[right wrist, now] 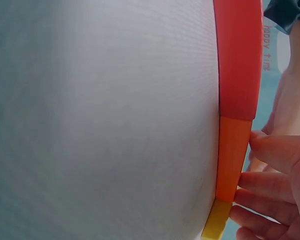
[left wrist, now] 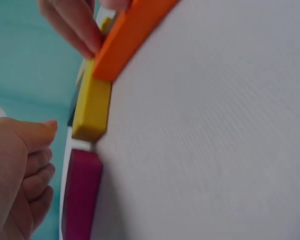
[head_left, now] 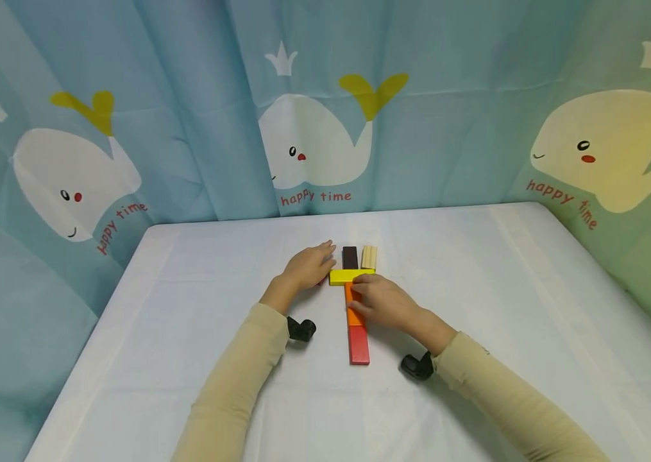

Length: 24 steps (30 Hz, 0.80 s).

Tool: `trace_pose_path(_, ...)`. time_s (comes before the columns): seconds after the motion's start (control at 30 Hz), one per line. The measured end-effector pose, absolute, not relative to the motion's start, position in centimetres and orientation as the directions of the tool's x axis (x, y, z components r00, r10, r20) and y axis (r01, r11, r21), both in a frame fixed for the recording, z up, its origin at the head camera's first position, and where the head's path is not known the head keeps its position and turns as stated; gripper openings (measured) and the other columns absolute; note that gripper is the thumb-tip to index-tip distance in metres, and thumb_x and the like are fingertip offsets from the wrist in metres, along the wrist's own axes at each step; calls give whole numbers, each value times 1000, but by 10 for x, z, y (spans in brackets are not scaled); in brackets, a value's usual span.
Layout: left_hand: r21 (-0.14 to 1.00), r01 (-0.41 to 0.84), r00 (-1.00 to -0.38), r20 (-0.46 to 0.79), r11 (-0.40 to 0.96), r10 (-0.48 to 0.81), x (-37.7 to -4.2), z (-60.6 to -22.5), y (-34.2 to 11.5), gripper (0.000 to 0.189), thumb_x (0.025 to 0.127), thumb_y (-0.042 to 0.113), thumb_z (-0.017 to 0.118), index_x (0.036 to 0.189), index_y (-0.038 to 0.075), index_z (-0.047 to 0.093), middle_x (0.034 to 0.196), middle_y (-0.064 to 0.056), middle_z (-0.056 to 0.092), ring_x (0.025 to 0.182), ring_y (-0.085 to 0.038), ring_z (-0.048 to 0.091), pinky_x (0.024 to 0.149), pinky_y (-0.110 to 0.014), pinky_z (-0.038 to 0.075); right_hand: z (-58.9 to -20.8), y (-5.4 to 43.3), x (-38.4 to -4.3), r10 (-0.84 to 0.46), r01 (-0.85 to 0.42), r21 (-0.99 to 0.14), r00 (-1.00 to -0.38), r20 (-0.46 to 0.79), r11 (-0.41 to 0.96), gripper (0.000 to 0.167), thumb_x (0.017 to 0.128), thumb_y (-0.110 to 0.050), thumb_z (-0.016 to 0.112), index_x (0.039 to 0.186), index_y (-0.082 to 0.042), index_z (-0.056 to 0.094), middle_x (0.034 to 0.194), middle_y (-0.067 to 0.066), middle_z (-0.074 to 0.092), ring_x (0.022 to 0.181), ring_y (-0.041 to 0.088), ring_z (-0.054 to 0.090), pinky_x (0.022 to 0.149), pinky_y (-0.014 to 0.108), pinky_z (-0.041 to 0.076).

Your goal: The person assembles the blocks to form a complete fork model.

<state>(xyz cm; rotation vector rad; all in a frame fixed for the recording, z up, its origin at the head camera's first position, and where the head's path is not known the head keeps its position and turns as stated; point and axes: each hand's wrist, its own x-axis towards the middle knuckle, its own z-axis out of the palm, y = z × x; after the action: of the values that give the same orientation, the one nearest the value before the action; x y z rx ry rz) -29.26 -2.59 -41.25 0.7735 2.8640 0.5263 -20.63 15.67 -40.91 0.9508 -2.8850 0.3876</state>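
A yellow block [head_left: 339, 277] lies crosswise, and an orange block [head_left: 355, 314] runs from it toward the near side. A red block [head_left: 358, 346] continues that line. My right hand [head_left: 385, 301] touches the orange block with extended fingertips, some right at its joint with the yellow block. My left hand [head_left: 308, 266] is left of the yellow block, its fingers loosely bent with nothing between them. In the left wrist view a magenta block [left wrist: 81, 195] lies beside this hand, a small gap from the yellow block's end; the hand mostly hides it in the head view.
A dark brown block [head_left: 350, 258] and a cream grooved block [head_left: 369, 256] lie just beyond the yellow block. A white cloth covers the table [head_left: 186, 385]. A blue curtain [head_left: 198, 128] with whale prints hangs behind the far edge.
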Motion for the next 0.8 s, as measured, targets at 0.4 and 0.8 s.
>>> trace_pose_path(0.4,403,425,-881,-21,810,472,-284,-421,-46,49,97,31,46,139,8,40,145,-4,34,130,-19,35,106,-36,26,-410,156,-208,-570,-588,-217,-809,144,779,40,84,-27,68,107,6,65,109,16,61,101,28,57,88,40,47)
trace_pose_path(0.8,314,341,-930,-21,886,366,-263,-412,-50,56,93,37,50,137,2,42,142,-14,36,130,-25,35,103,-40,30,-409,155,-207,-563,-577,-235,-816,129,782,41,83,-27,69,108,5,65,110,16,61,101,28,57,87,39,47)
